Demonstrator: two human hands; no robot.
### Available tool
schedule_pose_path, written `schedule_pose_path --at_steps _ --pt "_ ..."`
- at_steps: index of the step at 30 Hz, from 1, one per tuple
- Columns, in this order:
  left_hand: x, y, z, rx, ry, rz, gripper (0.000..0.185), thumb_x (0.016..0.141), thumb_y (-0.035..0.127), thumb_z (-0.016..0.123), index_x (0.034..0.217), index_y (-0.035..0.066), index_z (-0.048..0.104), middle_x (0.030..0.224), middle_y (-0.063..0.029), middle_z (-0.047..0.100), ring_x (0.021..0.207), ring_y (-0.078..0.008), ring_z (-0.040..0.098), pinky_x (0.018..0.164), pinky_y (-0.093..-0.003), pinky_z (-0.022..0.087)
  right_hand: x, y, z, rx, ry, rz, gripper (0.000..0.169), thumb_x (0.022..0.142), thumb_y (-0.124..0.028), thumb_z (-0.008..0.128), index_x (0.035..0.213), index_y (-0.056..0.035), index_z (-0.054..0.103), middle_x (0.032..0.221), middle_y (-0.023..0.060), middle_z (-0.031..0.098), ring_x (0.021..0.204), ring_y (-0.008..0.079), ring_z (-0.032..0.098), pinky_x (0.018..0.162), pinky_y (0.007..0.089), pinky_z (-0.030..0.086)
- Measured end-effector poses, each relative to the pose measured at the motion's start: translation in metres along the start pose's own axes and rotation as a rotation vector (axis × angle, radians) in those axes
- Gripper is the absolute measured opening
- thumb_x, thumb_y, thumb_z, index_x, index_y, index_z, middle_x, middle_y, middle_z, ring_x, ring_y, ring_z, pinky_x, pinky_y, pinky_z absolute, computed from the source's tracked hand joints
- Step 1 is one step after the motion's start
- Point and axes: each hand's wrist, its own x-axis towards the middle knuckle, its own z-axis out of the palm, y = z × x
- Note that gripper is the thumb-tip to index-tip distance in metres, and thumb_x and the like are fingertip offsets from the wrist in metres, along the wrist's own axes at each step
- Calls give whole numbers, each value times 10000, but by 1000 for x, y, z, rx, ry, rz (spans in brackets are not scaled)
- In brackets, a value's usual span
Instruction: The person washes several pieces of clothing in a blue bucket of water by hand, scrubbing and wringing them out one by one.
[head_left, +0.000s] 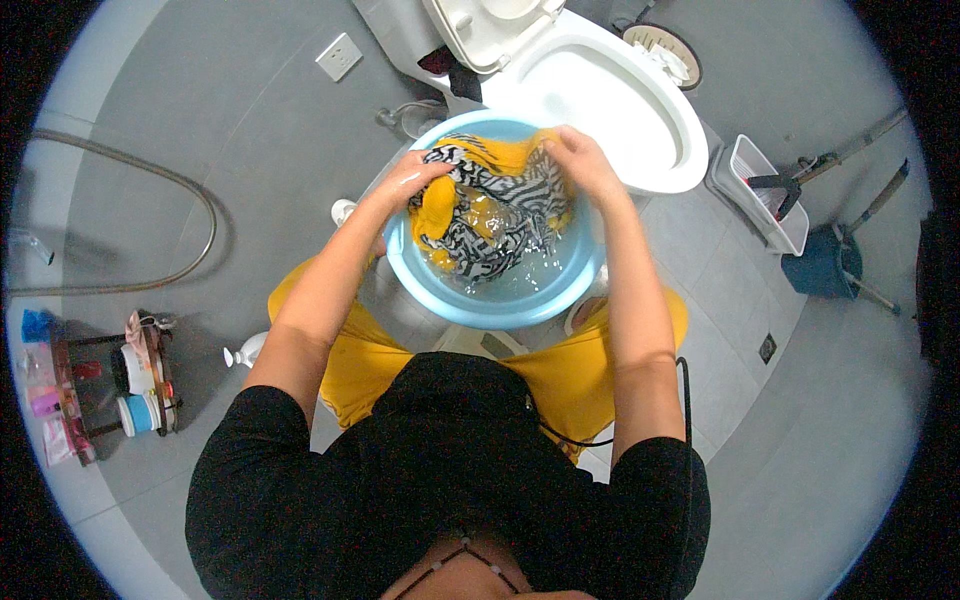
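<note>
A light blue plastic basin (491, 311) holds water and a wet black-and-white patterned garment (517, 187) with yellow parts. My left hand (412, 178) grips the cloth near the basin's left side, its fingers laid over the fabric. At the upper right of the basin, my right hand (579, 156) pinches a yellow edge of the same garment between thumb and fingers. Part of the cloth is raised between both hands, while the lower part lies in the water. The fingertips under the fabric are hidden.
A white toilet (686, 142) with its lid up stands just beyond the basin. Dark cloth (465, 81) hangs beside it. To the right are a white bin (791, 225) and a blue bucket (821, 262) with long handles. A hose (206, 199) and a shelf of bottles (112, 431) are at left.
</note>
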Motion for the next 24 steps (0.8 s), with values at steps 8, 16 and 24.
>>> schedule_pose_path --at_steps 8,16,24 --pt "15 -45 32 -215 -325 -180 509 747 241 713 1157 38 490 1048 -86 602 901 -185 593 779 -327 493 4 48 57 -789 -52 -118 752 690 -310 714 1314 -92 356 1155 201 529 1061 351 513 907 419 421" --pt "5 -46 27 -251 -400 -237 514 768 250 695 1180 39 472 1036 -79 600 946 -180 574 835 -314 464 15 77 82 -1101 -366 162 698 700 -447 680 1246 -74 454 1152 157 567 1048 282 553 893 402 432" --pt "6 -48 18 -225 -367 -187 661 760 236 703 1284 14 367 1189 -109 523 1055 -196 531 892 -325 442 23 61 63 20 -210 288 316 693 -193 555 956 -27 613 943 102 643 851 212 594 769 325 461"
